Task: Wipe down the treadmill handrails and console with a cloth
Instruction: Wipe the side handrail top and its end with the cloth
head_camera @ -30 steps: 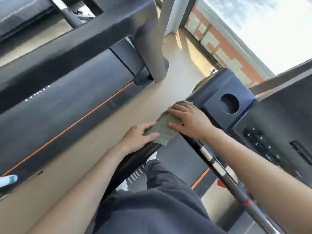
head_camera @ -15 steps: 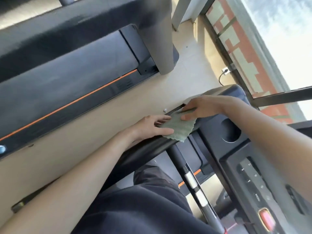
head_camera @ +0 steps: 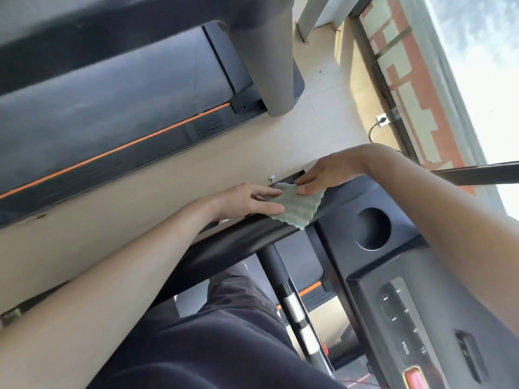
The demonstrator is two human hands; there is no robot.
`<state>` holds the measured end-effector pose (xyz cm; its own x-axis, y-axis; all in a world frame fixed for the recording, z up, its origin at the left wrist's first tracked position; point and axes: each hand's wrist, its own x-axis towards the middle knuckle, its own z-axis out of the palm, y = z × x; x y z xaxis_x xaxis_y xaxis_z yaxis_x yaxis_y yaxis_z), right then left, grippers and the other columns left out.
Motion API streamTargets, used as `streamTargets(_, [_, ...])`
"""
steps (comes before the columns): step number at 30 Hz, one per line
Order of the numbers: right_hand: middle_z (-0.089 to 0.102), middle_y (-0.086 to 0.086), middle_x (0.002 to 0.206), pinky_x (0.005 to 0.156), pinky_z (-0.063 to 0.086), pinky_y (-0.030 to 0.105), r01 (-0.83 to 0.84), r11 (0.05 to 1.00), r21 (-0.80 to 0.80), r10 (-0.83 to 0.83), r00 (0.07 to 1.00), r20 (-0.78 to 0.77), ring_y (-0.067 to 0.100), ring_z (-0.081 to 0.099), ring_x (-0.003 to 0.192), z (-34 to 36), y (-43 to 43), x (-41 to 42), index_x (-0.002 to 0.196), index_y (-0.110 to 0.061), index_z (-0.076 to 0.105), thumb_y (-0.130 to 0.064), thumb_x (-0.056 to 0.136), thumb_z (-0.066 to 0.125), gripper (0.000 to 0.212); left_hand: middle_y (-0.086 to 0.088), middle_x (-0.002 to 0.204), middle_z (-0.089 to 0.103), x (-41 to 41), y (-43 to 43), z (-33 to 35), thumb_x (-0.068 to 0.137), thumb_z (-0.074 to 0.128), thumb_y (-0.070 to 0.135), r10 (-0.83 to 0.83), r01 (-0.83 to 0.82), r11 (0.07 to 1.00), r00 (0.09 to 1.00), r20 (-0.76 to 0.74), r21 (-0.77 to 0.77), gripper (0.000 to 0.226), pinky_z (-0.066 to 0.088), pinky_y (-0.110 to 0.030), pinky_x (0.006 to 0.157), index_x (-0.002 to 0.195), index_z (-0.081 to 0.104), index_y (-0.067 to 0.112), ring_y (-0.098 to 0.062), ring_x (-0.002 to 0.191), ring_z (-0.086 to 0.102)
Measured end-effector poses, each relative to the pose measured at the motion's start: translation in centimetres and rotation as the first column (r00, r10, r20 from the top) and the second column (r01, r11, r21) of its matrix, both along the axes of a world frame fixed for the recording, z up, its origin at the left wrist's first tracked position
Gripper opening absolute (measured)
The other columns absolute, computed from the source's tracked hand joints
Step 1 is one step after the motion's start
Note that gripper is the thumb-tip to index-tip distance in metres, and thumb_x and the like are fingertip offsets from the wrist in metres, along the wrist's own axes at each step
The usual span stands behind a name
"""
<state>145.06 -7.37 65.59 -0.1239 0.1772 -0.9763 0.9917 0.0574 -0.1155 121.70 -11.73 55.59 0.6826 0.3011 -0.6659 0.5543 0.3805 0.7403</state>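
Observation:
A small green cloth (head_camera: 299, 207) lies spread over the black left handrail (head_camera: 247, 240) where it meets the console (head_camera: 421, 282). My left hand (head_camera: 247, 199) rests on the rail with its thumb on the cloth's left edge. From the right, my right hand (head_camera: 328, 174) reaches in and presses its fingertips on the top of the cloth. The console is dark, with a round cup recess (head_camera: 372, 233), a strip of buttons (head_camera: 398, 313) and a red button (head_camera: 415, 379) at the bottom edge.
A second treadmill (head_camera: 112, 108) with an orange stripe stands to the left across a strip of beige floor (head_camera: 252, 153). Below the rail runs a black and silver crossbar (head_camera: 292, 304). A window frame (head_camera: 393, 94) and a wall socket (head_camera: 380, 120) are at upper right.
The view has swung left and tilted. Both hands and the cloth have slid from the console corner along the top of the handrail, and the cloth is now spread flatter.

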Motion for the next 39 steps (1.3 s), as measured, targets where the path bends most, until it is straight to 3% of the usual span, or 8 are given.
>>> streamTargets(6, [0.056,-0.008,0.141,0.116,0.028,0.042,-0.118,0.991,-0.06,0.116,0.993,-0.036,0.018,0.046,0.131,0.7,0.3,-4.8,0.14,-0.046,0.053,-0.07,0.091,0.047,0.055,0.023,0.112,0.071,-3.6,-1.2,1.0,0.082,0.08,0.048,0.013,-0.013,1.0,1.0,0.016,-0.006,0.048,0.044,-0.018,0.096,0.128,0.065,0.044,0.004,0.105,0.065])
streamTargets(10, [0.054,-0.006,0.143,0.114,0.03,0.037,-0.155,0.981,-0.117,0.146,0.986,-0.081,0.019,0.046,0.133,0.7,-0.4,-9.1,0.145,-0.041,0.049,-0.068,0.091,0.049,0.06,0.022,0.123,0.067,-7.7,-2.3,1.1,0.065,0.077,0.071,-0.014,0.015,0.999,0.999,-0.035,0.044,0.068,0.043,-0.029,0.109,0.128,0.062,0.052,-0.001,0.115,0.06])
streamTargets(13, [0.056,-0.008,0.14,0.111,0.031,0.036,-0.163,0.975,-0.153,0.148,0.983,-0.107,0.017,0.047,0.131,0.3,-0.8,-12.4,0.144,-0.043,0.049,-0.068,0.09,0.052,0.06,0.022,0.124,0.065,-10.9,-3.1,1.5,0.071,0.078,0.067,-0.023,0.026,0.999,0.996,-0.082,0.032,0.063,0.042,-0.031,0.111,0.13,0.062,0.05,-0.002,0.117,0.058])
streamTargets(17, [0.058,-0.004,0.138,0.108,0.035,0.038,-0.193,0.961,-0.2,0.163,0.974,-0.157,0.021,0.049,0.129,-0.5,-1.5,-16.5,0.144,-0.043,0.049,-0.066,0.091,0.053,0.058,0.029,0.124,0.062,-15.5,-4.2,1.5,0.055,0.069,0.082,-0.048,0.05,0.999,0.99,-0.135,0.011,0.074,0.041,-0.031,0.11,0.125,0.059,0.059,0.002,0.116,0.056])
streamTargets(24, [0.058,-0.007,0.138,0.11,0.039,0.048,-0.201,0.952,-0.231,0.157,0.968,-0.195,0.026,0.051,0.129,-3.0,-3.5,-24.3,0.14,-0.054,0.046,-0.082,0.077,0.056,0.07,0.031,0.118,0.063,-24.4,-6.4,1.8,0.066,0.074,0.076,-0.055,0.048,0.998,0.982,-0.18,-0.047,0.051,0.041,-0.028,0.105,0.115,0.057,0.07,0.004,0.114,0.056])
streamTargets(27, [0.055,-0.014,0.139,0.109,0.034,0.039,-0.182,0.956,-0.232,0.127,0.964,-0.232,0.017,0.049,0.127,-3.7,-4.6,-27.7,0.142,-0.051,0.047,-0.076,0.082,0.058,0.066,0.029,0.122,0.063,-28.4,-8.0,1.8,0.058,0.072,0.082,-0.017,0.007,0.999,0.979,-0.204,-0.05,0.058,0.042,-0.035,0.109,0.113,0.058,0.071,0.003,0.117,0.056])
streamTargets(34, [0.055,-0.021,0.133,0.112,0.035,0.045,-0.158,0.953,-0.26,0.079,0.953,-0.291,0.015,0.049,0.126,-5.2,-7.1,-34.8,0.135,-0.057,0.049,-0.08,0.073,0.064,0.067,0.025,0.132,0.054,-36.1,-11.2,2.8,0.068,0.075,0.075,0.002,-0.001,1.0,0.957,-0.288,0.004,0.07,0.04,-0.027,0.103,0.133,0.054,0.059,-0.004,0.122,0.051])
streamTargets(39, [0.052,-0.021,0.138,0.111,0.037,0.049,-0.178,0.948,-0.263,0.105,0.957,-0.27,0.016,0.047,0.128,-5.5,-8.5,-39.7,0.14,-0.058,0.041,-0.085,0.064,0.065,0.084,0.023,0.139,0.051,-41.4,-13.5,3.0,0.066,0.072,0.078,0.04,-0.047,0.999,0.951,-0.306,-0.017,0.067,0.039,-0.031,0.109,0.129,0.052,0.066,-0.004,0.128,0.049])
